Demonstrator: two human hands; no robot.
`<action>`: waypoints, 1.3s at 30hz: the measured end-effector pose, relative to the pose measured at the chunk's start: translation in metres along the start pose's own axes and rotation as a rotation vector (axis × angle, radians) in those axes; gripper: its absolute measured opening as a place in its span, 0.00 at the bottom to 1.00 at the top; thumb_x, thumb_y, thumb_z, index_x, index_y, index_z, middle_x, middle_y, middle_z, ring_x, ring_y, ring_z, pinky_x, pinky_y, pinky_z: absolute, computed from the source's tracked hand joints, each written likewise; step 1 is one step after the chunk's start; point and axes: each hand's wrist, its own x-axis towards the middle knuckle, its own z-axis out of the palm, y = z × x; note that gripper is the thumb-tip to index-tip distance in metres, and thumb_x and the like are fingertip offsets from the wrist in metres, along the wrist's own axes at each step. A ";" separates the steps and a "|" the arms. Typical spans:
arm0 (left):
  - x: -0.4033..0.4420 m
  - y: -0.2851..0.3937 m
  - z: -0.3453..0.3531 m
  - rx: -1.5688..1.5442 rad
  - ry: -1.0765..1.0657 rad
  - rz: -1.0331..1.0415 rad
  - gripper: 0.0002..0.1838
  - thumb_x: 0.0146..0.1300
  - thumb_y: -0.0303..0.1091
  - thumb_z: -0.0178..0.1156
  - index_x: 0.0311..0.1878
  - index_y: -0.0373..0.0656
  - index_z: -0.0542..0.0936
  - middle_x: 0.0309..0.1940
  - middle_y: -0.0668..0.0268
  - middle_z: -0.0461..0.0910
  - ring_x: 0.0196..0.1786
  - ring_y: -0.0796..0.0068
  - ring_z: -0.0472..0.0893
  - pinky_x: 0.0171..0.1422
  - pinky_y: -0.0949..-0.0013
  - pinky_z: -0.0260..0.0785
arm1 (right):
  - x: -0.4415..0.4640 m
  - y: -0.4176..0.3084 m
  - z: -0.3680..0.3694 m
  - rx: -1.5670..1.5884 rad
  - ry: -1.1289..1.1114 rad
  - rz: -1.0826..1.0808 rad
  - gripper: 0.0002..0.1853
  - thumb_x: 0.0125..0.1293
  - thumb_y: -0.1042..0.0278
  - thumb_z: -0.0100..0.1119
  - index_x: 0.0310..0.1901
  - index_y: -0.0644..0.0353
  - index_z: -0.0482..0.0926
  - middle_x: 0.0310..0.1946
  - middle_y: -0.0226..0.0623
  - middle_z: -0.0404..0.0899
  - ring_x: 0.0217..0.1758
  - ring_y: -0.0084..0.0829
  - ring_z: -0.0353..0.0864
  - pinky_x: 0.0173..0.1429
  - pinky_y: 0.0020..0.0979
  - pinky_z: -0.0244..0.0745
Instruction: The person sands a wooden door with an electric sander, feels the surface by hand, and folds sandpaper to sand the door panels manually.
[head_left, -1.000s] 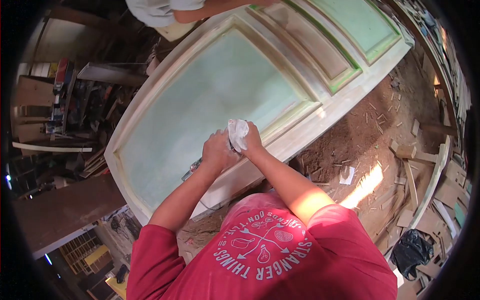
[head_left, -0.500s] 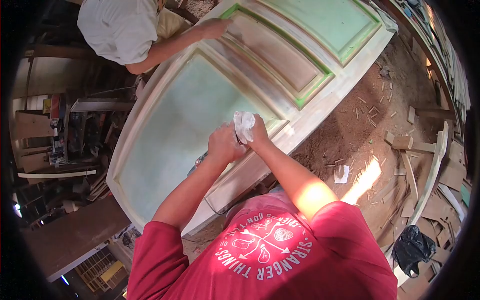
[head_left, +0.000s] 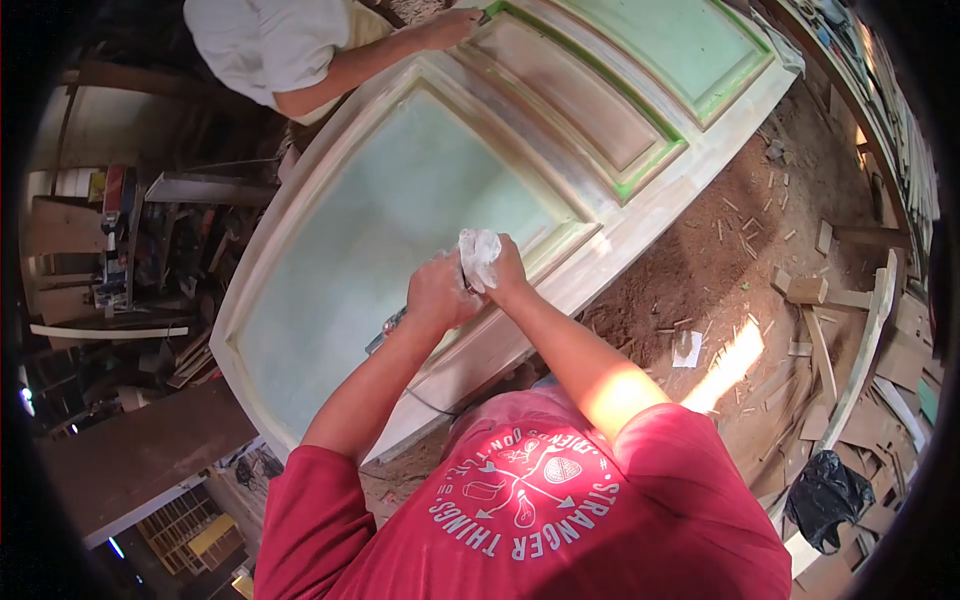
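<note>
Both arms reach forward and converge, the left forearm [head_left: 385, 365] and right forearm [head_left: 555, 335] bare below the elbow. The left hand [head_left: 438, 290], pale dust coating its fingers, curls in a grip; the right hand [head_left: 509, 265] closes just beside it, wrist angled inward.

Head-worn view, facing forward and down, close above panelled door [head_left: 490, 190]

Tool [head_left: 386, 331] mostly hidden behind the left hand [head_left: 439, 290] and forearm [head_left: 380, 380].
</note>
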 end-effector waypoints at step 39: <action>0.001 -0.008 -0.014 -0.033 0.009 -0.085 0.29 0.59 0.51 0.74 0.59 0.45 0.83 0.53 0.53 0.86 0.59 0.47 0.87 0.64 0.47 0.82 | -0.002 -0.044 -0.007 0.067 0.016 -0.045 0.22 0.77 0.45 0.61 0.41 0.58 0.90 0.41 0.60 0.89 0.48 0.67 0.86 0.53 0.55 0.82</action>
